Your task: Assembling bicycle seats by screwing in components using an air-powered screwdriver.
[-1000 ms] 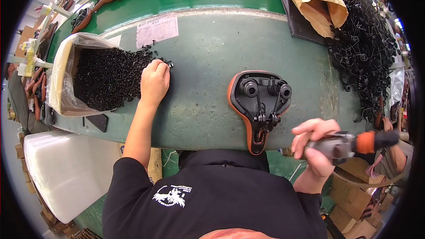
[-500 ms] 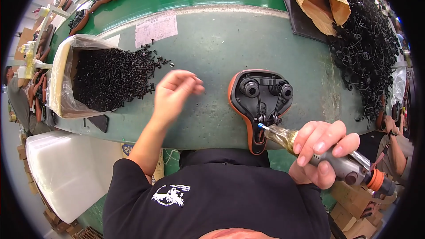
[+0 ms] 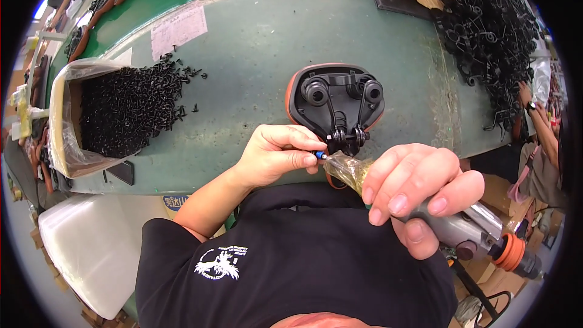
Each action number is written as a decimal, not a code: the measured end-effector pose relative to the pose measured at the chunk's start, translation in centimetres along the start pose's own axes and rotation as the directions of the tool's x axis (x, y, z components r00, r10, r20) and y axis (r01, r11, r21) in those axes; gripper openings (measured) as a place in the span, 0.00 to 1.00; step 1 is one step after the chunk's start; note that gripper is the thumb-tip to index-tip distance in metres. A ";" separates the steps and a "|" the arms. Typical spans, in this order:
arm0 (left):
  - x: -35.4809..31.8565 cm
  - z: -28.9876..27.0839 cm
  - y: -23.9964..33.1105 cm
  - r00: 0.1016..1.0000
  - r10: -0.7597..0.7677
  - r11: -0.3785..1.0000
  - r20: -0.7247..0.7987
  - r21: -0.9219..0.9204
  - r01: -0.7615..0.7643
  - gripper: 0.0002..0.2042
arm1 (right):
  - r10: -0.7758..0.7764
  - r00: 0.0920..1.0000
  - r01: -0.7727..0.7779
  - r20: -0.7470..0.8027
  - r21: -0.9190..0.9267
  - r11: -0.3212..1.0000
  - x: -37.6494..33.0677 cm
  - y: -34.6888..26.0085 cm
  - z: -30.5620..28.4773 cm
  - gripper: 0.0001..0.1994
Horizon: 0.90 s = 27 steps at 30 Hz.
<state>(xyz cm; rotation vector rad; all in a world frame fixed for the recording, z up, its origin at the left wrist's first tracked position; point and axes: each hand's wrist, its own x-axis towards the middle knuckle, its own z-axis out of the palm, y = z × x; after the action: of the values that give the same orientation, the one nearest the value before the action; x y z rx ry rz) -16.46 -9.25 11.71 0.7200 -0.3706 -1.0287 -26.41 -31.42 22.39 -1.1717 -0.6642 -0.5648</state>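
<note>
Green tabletop [image 3: 255, 42] carrying upturned saddle [image 3: 336, 100] at near edge, underside up for access | box of black screws [image 3: 124, 112] lying open at left | right hand [image 3: 419, 191] gripping power driver [image 3: 467, 234] | left hand [image 3: 276, 155] fingers pinching screw at driver tip [image 3: 320, 155], steadying it.

Pale paper sheet [image 3: 178, 29] beside plastic-lined cardboard screw box [image 3: 61, 121], table's left
</note>
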 end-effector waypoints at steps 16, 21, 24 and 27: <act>4.8 -2.6 3.0 0.814 0.498 -0.093 0.298 0.952 -0.292 0.31 | -0.037 0.999 0.043 0.028 -0.306 0.951 0.7 -0.3 -1.3 0.19; 7.4 -1.9 1.8 0.822 0.500 -0.156 0.274 0.962 -0.226 0.29 | 0.029 1.000 -0.031 -0.012 -0.339 0.940 1.4 1.7 -0.9 0.16; 7.2 -2.9 0.6 0.760 0.607 -0.090 0.233 0.970 -0.226 0.22 | 0.099 0.994 -0.110 -0.052 -0.293 0.950 1.4 3.1 -0.9 0.19; 6.5 -3.7 -0.2 0.749 0.646 0.026 0.148 0.976 -0.216 0.25 | 0.143 0.986 -0.162 -0.086 -0.292 0.943 2.0 3.8 0.2 0.18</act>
<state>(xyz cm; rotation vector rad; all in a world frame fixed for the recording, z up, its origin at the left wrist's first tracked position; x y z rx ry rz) -11.25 -13.68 8.58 1.8164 -0.9258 0.1880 -22.37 -30.19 21.51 -1.4680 -0.4373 -0.5807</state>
